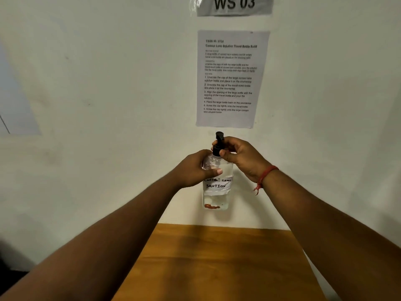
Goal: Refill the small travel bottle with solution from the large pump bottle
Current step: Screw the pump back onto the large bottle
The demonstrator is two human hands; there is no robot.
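Your left hand (pixel 198 168) gripped the clear shoulder of the large pump bottle (pixel 217 181), held upright in the air above the far edge of the wooden surface (pixel 217 263), while your right hand (pixel 237 156), from about two o'clock, pinched the black pump collar (pixel 217 148). The bottle looked mostly full, so probably fairly heavy, and its smooth, springy plastic could slip or squeeze; holding the body and twisting the stiff collar seemed soundest. The travel bottle was not in view.
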